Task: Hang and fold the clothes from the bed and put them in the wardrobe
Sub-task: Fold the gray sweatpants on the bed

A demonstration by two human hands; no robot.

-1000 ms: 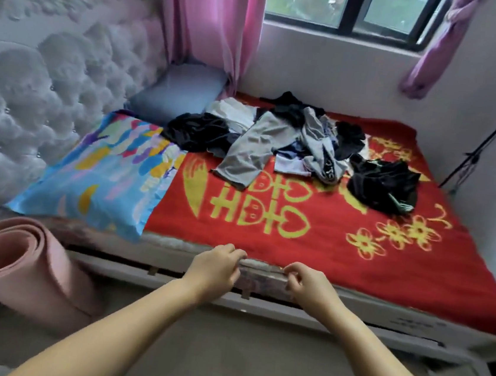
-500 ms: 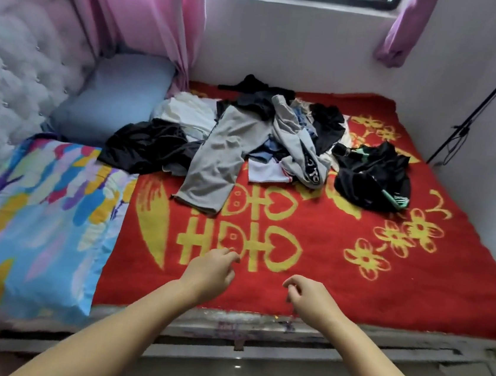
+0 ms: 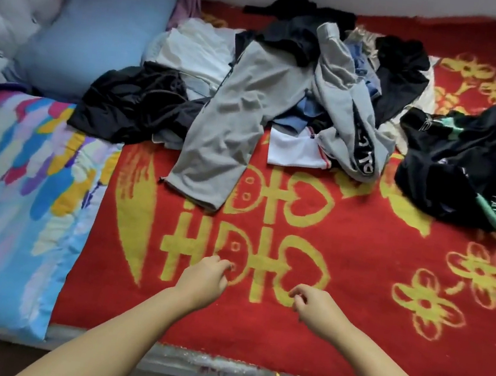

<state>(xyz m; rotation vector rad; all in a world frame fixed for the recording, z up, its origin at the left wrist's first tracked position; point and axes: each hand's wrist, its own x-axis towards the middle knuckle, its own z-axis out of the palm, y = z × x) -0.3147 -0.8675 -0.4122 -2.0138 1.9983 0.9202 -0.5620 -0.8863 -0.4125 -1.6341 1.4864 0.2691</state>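
A heap of clothes lies at the far side of the bed on a red blanket with yellow signs. Grey trousers sprawl toward me, one leg ending near the blanket's middle. A black garment lies to their left, a white piece to their right, and a black garment with green trim sits apart at the right. My left hand and my right hand hover over the blanket's near part, fingers loosely curled, holding nothing. The trouser leg is well beyond both.
A bright multicoloured pillow fills the bed's left side, with a pale blue pillow behind it against a tufted headboard. The bed's metal frame edge runs below my forearms. A wall bounds the far side.
I have come closer and my view has tilted down; the window has left the view. Both hands moved from the bed's edge out over the red blanket toward the clothes.
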